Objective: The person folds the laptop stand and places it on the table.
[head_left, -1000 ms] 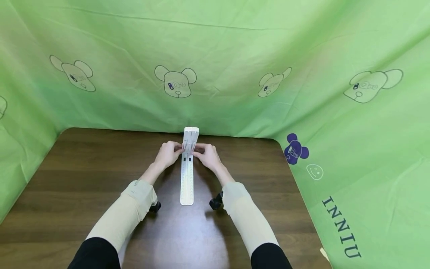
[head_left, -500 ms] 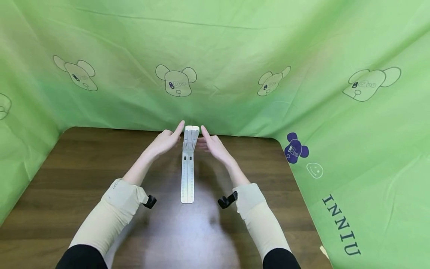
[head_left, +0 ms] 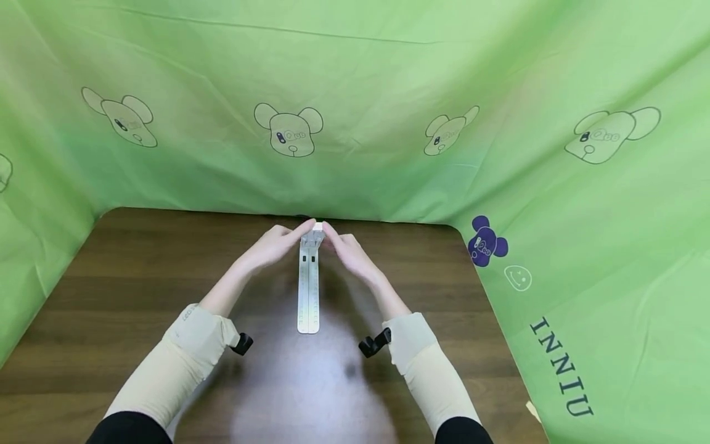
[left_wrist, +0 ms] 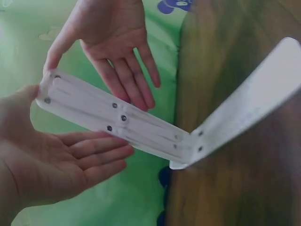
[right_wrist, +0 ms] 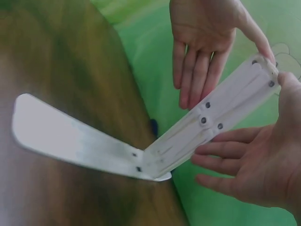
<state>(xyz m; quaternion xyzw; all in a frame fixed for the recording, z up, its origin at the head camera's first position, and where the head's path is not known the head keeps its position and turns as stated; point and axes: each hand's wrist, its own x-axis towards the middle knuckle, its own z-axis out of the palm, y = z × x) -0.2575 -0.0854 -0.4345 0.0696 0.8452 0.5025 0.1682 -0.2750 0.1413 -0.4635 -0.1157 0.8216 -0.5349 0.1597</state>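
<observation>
A white hinged plastic piece point(head_left: 308, 296) stands at the back middle of the table. One long flat arm lies along the tabletop, and the other arm point(left_wrist: 155, 129) rises at an angle from the hinge. Dark screws or dots dot the raised arm in both wrist views. My left hand point(head_left: 272, 245) is to the left of the raised arm, fingers straight, thumb tip at its upper end. Mirroring it on the right, my right hand point(head_left: 350, 254) also has straight fingers and its thumb tip at that same end. Both palms face the arm in the wrist views.
The brown wooden table point(head_left: 166, 277) ends just behind the piece. A green cloth point(head_left: 366, 74) printed with bear heads hangs at the back and sides. Black wrist cameras point(head_left: 243, 343) jut inward from both light cuffs.
Both hands let go of their pinch at the hinge and moved up along the raised arm. Their thumbs have come in onto its top end, which appears lower and foreshortened now.
</observation>
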